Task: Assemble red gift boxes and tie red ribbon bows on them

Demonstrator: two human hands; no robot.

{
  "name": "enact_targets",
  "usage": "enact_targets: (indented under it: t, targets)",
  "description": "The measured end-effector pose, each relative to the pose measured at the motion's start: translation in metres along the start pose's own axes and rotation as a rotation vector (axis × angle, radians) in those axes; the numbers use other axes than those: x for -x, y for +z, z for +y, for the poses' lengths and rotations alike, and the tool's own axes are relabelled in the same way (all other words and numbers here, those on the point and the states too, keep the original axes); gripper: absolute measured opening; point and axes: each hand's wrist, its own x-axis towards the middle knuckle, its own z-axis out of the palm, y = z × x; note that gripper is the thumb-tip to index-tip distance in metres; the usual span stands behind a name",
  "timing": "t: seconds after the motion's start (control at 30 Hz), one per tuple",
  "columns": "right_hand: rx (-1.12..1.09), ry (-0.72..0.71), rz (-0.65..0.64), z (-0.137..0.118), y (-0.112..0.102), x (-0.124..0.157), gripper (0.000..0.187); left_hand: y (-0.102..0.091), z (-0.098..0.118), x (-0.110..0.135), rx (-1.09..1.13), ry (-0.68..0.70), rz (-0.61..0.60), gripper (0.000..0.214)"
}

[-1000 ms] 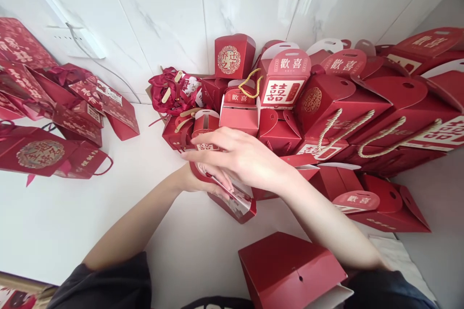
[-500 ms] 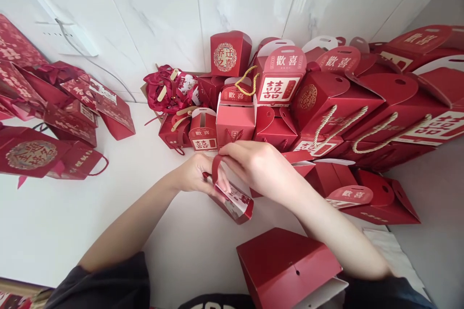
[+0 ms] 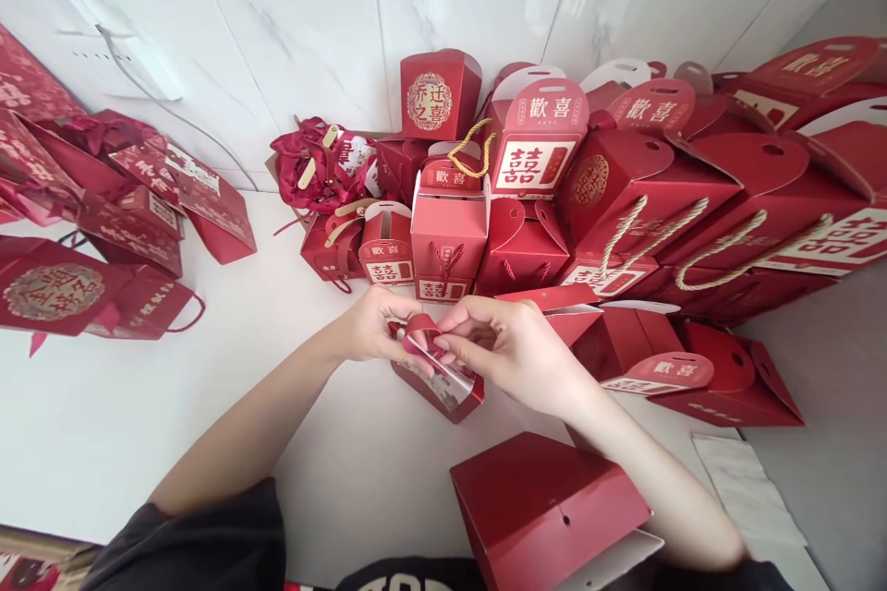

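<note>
A small red gift box [image 3: 435, 397] with a patterned pale panel sits tilted on the white table, in the middle of the head view. My left hand [image 3: 374, 325] is closed around its far left end, thumb and fingers on the edges. A red paper strap [image 3: 419, 324] curls up in a loop above the box. My right hand [image 3: 519, 353] pinches the strap's right side between thumb and forefinger. Close to my body, below the right forearm, lies a larger red box [image 3: 547, 503] with its flap open and a small hole in one side.
Stacked red gift boxes [image 3: 651, 185] with rope handles fill the back right. A pile of dark red ribbons [image 3: 311, 171] is by the wall. More red gift bags [image 3: 55, 286] stand at the left. White paper [image 3: 748, 485] lies at the right edge of the table [image 3: 228, 360].
My right hand has drawn back to the right from over the small box and now pinches the strap, which has bent into a lower curl. My left hand keeps its hold.
</note>
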Motion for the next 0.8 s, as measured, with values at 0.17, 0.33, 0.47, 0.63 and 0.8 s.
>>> enact_targets:
  t: [0.17, 0.33, 0.47, 0.63, 0.8]
  targets:
    - [0.109, -0.036, -0.005, -0.005, -0.001, 0.003, 0.008, 0.0, 0.001, 0.0, -0.021, -0.029, -0.002, 0.033]
    - [0.185, -0.067, -0.026, -0.01, -0.006, 0.003, 0.012, 0.0, 0.005, -0.001, -0.046, -0.015, 0.003, 0.034]
    - [0.218, -0.076, -0.129, -0.01, -0.01, 0.003, 0.017, 0.0, 0.005, -0.001, -0.021, -0.035, -0.006, 0.034]
    - [0.175, -0.033, -0.178, -0.007, -0.009, 0.001, 0.018, -0.001, 0.002, -0.001, -0.015, -0.032, -0.031, 0.035]
    - [0.178, -0.048, -0.199, -0.002, -0.006, -0.001, 0.008, -0.003, 0.001, 0.0, -0.031, 0.012, -0.062, 0.033]
